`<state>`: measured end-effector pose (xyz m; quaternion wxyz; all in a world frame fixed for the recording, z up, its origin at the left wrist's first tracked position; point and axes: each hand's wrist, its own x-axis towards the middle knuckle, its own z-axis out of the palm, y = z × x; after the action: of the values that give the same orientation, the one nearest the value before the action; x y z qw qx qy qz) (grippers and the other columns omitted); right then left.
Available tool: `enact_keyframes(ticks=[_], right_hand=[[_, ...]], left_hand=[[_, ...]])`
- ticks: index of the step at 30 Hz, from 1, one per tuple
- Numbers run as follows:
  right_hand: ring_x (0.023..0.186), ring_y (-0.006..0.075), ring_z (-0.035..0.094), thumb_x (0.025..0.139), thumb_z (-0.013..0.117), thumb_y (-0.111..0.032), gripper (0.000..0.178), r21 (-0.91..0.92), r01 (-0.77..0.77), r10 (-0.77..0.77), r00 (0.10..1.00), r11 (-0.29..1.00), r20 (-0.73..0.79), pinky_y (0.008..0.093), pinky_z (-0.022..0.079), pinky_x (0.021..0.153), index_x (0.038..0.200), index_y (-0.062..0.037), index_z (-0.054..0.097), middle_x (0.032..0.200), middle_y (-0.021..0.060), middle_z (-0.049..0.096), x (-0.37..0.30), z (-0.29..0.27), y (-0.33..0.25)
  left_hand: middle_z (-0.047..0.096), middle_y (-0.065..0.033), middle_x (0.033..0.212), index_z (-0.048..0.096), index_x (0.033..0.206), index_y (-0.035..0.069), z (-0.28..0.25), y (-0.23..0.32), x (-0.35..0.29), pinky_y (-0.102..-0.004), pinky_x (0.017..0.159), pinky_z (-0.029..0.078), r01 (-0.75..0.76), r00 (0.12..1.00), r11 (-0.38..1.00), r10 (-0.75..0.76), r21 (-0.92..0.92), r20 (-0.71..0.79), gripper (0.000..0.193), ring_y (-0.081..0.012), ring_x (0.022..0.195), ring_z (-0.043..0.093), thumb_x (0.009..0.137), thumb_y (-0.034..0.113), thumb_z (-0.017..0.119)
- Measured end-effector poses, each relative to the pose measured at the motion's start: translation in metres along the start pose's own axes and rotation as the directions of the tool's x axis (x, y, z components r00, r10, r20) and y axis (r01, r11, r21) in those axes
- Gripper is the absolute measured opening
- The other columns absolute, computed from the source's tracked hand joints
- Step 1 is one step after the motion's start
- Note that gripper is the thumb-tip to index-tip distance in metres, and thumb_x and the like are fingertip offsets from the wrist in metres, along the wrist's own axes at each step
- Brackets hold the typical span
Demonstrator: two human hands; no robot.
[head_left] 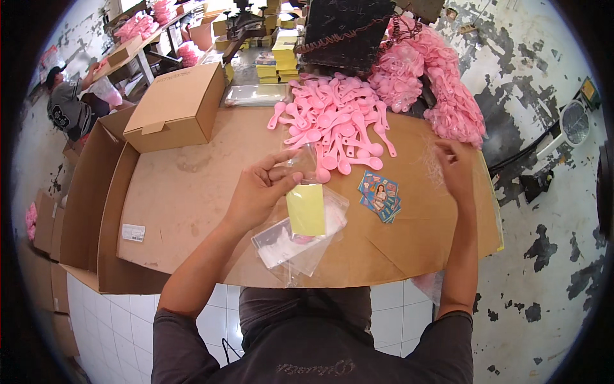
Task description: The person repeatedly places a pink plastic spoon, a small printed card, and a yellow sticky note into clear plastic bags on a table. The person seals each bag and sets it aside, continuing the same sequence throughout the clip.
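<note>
My left hand [265, 182] pinches the top of a clear plastic bag [308, 160], with a yellow card [306, 211] showing in its lower part. Beneath it, more flat clear bags [275, 244] lie on the cardboard tabletop. On the right, my right hand [455, 171] is over thin clear strips [433, 165], its fingers curled together; whatever they grip is too small to make out. Between the hands sits a small fanned stack of colourful printed cards [380, 195]. A heap of pink plastic spoons [342, 121] spreads just beyond.
A closed cardboard box [176, 105] stands at the far left beside an open carton [105, 205]. Bags of pink spoons [448, 83] are piled at the back right near a black box [345, 38]. Yellow card stacks [284, 54] stand behind. Another person [73, 102] sits at far left.
</note>
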<state>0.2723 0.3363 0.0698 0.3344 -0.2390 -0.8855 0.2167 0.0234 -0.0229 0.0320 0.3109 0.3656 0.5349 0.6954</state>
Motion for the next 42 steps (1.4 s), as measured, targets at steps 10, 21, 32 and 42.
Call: enact_keyframes(ticks=[10, 21, 32, 42], right_hand=[[0.093, 0.0097, 0.065, 0.098, 0.070, -0.008, 0.030, 0.675, -0.320, -0.234, 0.768, 0.665, 0.596, 0.0265, 0.053, 0.081, 0.125, 0.0024, 0.063, 0.107, 0.0055, 0.069, -0.039, 0.118, -0.142], [0.081, 0.0056, 0.063, 0.098, 0.068, -0.003, 0.016, 0.726, -0.369, -0.139, 0.834, 0.580, 0.534, 0.0226, 0.051, 0.071, 0.114, 0.0020, 0.067, 0.095, 0.0011, 0.068, -0.045, 0.133, -0.122], [0.095, 0.0107, 0.065, 0.095, 0.064, 0.002, 0.015, 0.741, -0.347, -0.127, 0.857, 0.574, 0.500, 0.0291, 0.052, 0.087, 0.107, -0.0006, 0.072, 0.101, 0.0031, 0.071, -0.048, 0.139, -0.110], [0.083, 0.0077, 0.066, 0.098, 0.069, -0.003, 0.013, 0.725, -0.460, -0.123, 0.797, 0.512, 0.592, 0.0235, 0.053, 0.073, 0.109, 0.0026, 0.072, 0.097, 0.0033, 0.073, -0.051, 0.139, -0.104]], left_hand=[[0.076, -0.0133, 0.115, 0.054, 0.140, -0.004, 0.011, -0.013, -0.006, -0.0278, 0.090, 0.059, 0.006, 1.000, 0.998, -0.006, -0.059, 0.004, 0.040, -0.0154, 0.107, 0.071, 0.105, 0.013, 0.065], [0.074, -0.0111, 0.115, 0.069, 0.123, -0.004, 0.012, -0.017, -0.012, -0.0309, 0.091, 0.062, 0.250, 0.967, 0.963, -0.254, -0.104, -0.027, 0.023, -0.0151, 0.103, 0.071, 0.103, 0.008, 0.066], [0.076, -0.0084, 0.112, 0.071, 0.126, -0.002, 0.008, -0.022, -0.013, -0.0283, 0.088, 0.061, 0.116, 0.993, 0.993, -0.116, -0.026, -0.003, 0.025, -0.0120, 0.101, 0.070, 0.103, 0.007, 0.066], [0.076, -0.0085, 0.107, 0.071, 0.125, -0.003, 0.007, -0.025, -0.011, -0.0258, 0.083, 0.060, 0.226, 0.974, 0.961, -0.226, -0.162, 0.016, 0.028, -0.0112, 0.095, 0.071, 0.103, 0.014, 0.067]])
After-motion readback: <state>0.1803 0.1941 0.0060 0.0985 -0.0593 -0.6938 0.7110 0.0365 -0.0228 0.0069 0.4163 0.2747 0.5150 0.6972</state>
